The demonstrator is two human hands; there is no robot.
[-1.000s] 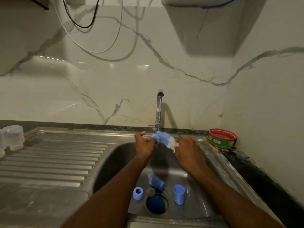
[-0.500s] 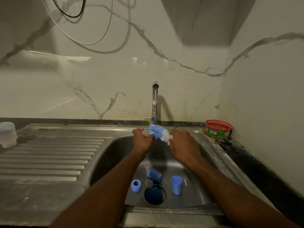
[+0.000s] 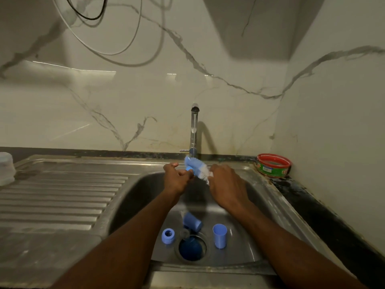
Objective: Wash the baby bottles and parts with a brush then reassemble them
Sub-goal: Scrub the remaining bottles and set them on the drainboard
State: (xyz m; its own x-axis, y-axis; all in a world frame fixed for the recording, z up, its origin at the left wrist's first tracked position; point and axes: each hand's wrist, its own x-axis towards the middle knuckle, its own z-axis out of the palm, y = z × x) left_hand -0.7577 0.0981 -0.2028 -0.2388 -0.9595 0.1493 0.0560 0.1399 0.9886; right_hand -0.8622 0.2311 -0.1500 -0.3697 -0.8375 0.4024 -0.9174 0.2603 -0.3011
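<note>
Under the tap: brush [image 3: 198, 168], long axis far-left to near-right
Left hand [image 3: 176, 180]: pinches the blue end
Right hand [image 3: 226, 186]: grips the bristle end

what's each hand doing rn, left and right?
Left hand: fingers curled around the blue end of the brush.
Right hand: at the brush's white bristle end; its grip is hidden behind the hand, cannot tell.
</note>
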